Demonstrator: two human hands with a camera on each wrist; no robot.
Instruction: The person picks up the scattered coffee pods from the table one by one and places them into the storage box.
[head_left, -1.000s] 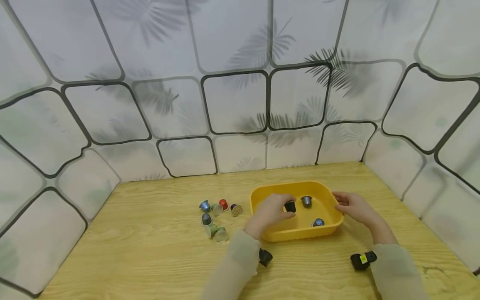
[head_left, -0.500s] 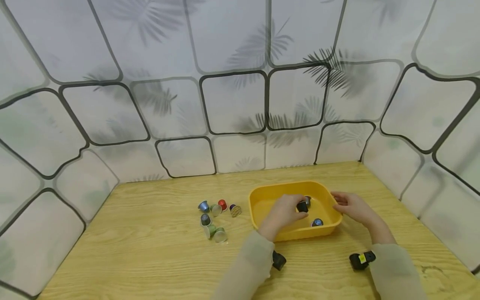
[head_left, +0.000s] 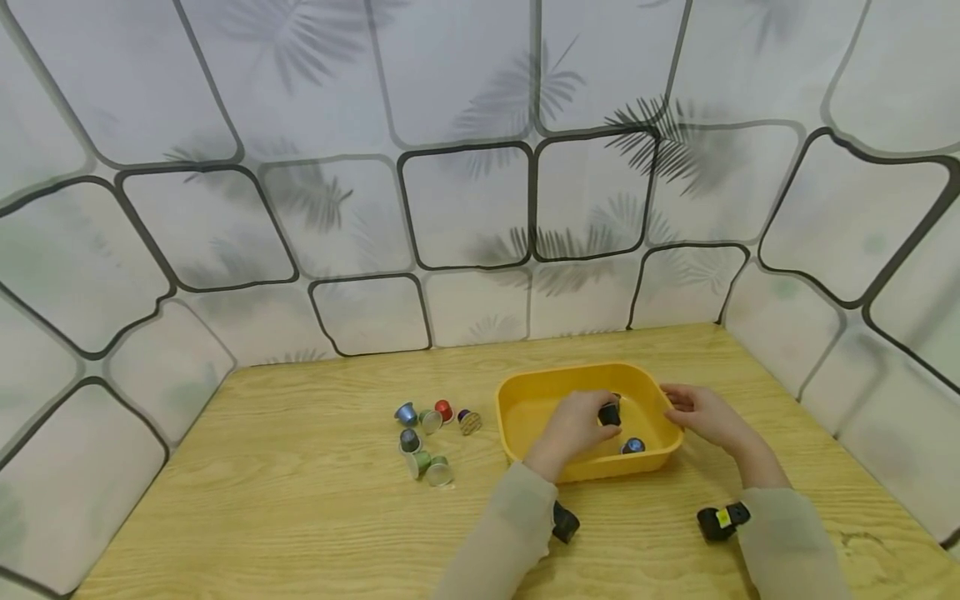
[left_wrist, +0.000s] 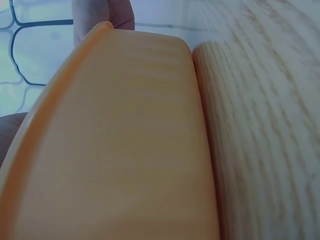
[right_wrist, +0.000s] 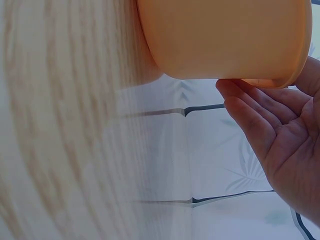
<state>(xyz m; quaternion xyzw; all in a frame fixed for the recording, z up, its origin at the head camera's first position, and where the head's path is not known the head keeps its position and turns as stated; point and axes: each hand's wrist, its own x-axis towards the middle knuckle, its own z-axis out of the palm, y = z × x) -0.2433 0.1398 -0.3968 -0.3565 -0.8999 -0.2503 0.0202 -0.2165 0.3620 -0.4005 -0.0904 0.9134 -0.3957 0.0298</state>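
Observation:
My left hand pinches a black coffee capsule between thumb and fingers, low inside the yellow tray. Just behind it a grey capsule is almost wholly hidden. A blue capsule lies near the tray's front right corner. At the tray's right end, my right hand holds the rim, its fingers against the outside and the thumb at the edge, as the right wrist view also shows. In the left wrist view the tray wall covers the capsule, and only parts of the fingers show above the rim.
Left of the tray, several coffee capsules lie loosely grouped on the wooden table: blue, red, purple and gold, dark grey and green among them. A patterned cloth wall surrounds the back and sides.
My left hand has carried the black capsule rightward inside the tray, up to the grey capsule, which it now mostly covers. My right hand has stayed at the tray's right end.

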